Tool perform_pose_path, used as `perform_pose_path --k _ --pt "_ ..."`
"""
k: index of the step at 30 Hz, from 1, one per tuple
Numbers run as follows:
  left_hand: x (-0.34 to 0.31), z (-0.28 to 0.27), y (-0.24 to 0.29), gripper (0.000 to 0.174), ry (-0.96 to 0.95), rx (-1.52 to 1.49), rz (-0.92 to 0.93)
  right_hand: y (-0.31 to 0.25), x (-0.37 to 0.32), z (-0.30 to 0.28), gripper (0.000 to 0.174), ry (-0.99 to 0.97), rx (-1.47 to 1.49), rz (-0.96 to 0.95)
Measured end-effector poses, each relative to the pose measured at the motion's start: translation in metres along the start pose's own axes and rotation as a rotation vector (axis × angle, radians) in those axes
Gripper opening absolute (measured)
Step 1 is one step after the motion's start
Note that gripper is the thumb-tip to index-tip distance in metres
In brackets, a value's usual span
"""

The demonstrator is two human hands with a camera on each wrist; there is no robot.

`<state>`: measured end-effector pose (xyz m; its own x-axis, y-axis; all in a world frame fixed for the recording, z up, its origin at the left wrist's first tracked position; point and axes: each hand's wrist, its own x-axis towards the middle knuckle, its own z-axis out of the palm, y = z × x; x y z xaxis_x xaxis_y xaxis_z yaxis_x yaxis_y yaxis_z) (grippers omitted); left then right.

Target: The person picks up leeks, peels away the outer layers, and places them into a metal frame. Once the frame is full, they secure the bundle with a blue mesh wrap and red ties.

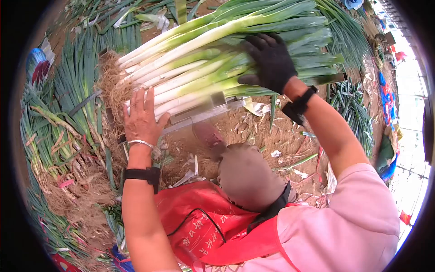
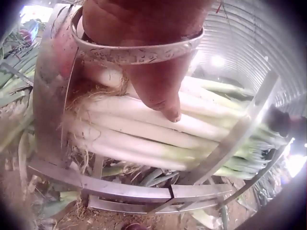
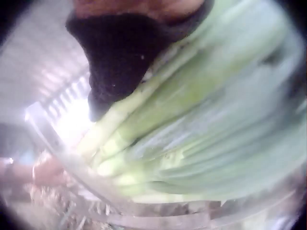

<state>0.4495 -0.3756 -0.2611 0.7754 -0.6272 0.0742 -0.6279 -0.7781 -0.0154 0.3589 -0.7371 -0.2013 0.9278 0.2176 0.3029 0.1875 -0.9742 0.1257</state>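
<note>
A thick bundle of long green onions (image 1: 181, 72) lies across a metal rack (image 2: 127, 190), roots to the left and leaves to the right. My bare left hand (image 1: 144, 117) rests on the white stalks close to the roots, fingers straight. The left wrist view shows its thumb along the stalks and a bracelet (image 2: 139, 53) on the wrist. In a black glove, my right hand (image 1: 272, 61) presses on the green leaves with its fingers spread. Its gloved thumb (image 3: 117, 72) lies against the stalks in the right wrist view. The rack's upright bar (image 2: 247, 127) stands beside the bundle.
More green onions (image 1: 59, 131) are heaped on the ground at the left, and another pile (image 1: 351, 109) lies at the right. Loose leaves and scraps litter the soil (image 1: 244, 124). My knee (image 1: 249, 174) and shoe (image 1: 208, 135) are just below the rack.
</note>
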Motion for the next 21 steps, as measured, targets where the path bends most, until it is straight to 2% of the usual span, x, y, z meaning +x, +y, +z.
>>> perform_pose_path --k 2,4,6,9,10,12,14,15,17,21 --pt "0.004 -0.001 0.002 0.077 0.011 0.001 0.003 0.002 0.005 0.002 0.079 0.033 -0.011 0.037" --pt "0.002 -0.001 -0.001 0.076 -0.036 -0.039 -0.012 0.004 0.005 -0.003 0.077 0.024 0.048 -0.011" --pt "0.002 0.002 -0.002 0.076 0.005 -0.055 -0.003 0.009 0.002 -0.015 0.077 0.003 0.066 -0.027" --pt "-0.003 0.003 -0.002 0.076 0.002 -0.047 -0.022 -0.002 -0.014 -0.033 0.078 0.138 0.079 -0.022" --pt "-0.003 0.003 -0.002 0.074 0.000 -0.052 -0.023 -0.004 -0.015 -0.025 0.078 0.140 0.090 -0.030" --pt "-0.003 0.003 -0.002 0.072 -0.007 -0.056 -0.008 -0.008 -0.024 -0.010 0.079 0.026 0.019 0.003" --pt "0.003 0.004 -0.003 0.059 0.111 -0.121 -0.016 -0.009 -0.019 -0.003 0.079 0.059 0.031 0.025" --pt "0.006 0.001 -0.004 0.059 0.111 -0.122 -0.017 -0.010 -0.019 -0.006 0.078 0.069 0.046 0.026" --pt "0.010 -0.005 0.004 0.043 0.180 -0.165 0.096 -0.014 -0.024 -0.016 0.078 0.064 0.046 0.033" --pt "0.013 0.001 0.027 0.038 0.308 -0.334 0.112 -0.023 -0.043 -0.023 0.072 0.091 0.047 0.055"
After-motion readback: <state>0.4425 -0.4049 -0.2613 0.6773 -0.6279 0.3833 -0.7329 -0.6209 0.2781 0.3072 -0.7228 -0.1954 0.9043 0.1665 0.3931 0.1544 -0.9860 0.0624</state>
